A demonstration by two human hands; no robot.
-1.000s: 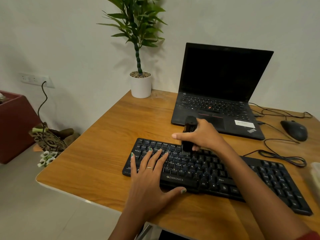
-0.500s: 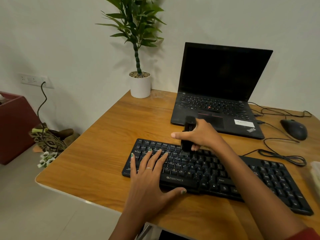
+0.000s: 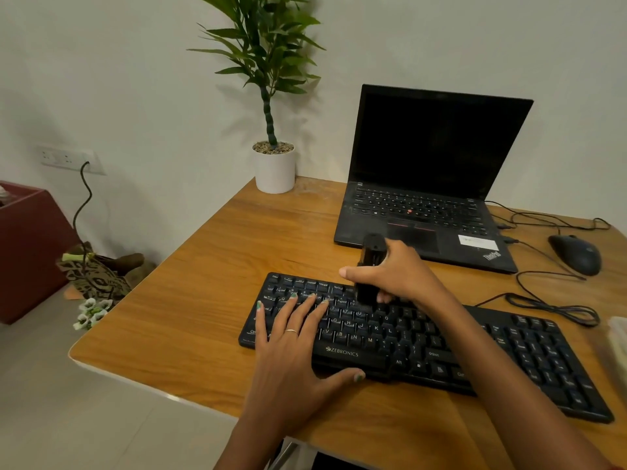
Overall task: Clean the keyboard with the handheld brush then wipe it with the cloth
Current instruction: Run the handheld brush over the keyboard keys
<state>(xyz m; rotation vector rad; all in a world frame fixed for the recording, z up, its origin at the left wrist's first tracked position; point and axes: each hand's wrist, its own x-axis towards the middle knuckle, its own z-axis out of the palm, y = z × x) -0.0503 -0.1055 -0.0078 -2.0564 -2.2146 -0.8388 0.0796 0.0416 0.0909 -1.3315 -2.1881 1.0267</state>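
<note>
A black Zebronics keyboard (image 3: 509, 347) lies across the wooden desk (image 3: 210, 300) in front of me. My right hand (image 3: 398, 273) grips a black handheld brush (image 3: 369, 266) held upright, its lower end down on the keys in the keyboard's upper middle rows. My left hand (image 3: 291, 354) lies flat on the keyboard's left end, fingers spread over the keys, thumb at the front edge near the logo. A pale object (image 3: 617, 337) pokes in at the right edge; I cannot tell whether it is the cloth.
An open black laptop (image 3: 434, 184) stands behind the keyboard. A white potted plant (image 3: 274, 167) sits at the back left corner. A mouse (image 3: 575, 254) and loose cables (image 3: 556, 307) lie at the right. The desk's left edge drops to the floor.
My right hand and the brush have shifted only slightly over the same upper middle keys. My left hand stays flat on the left end.
</note>
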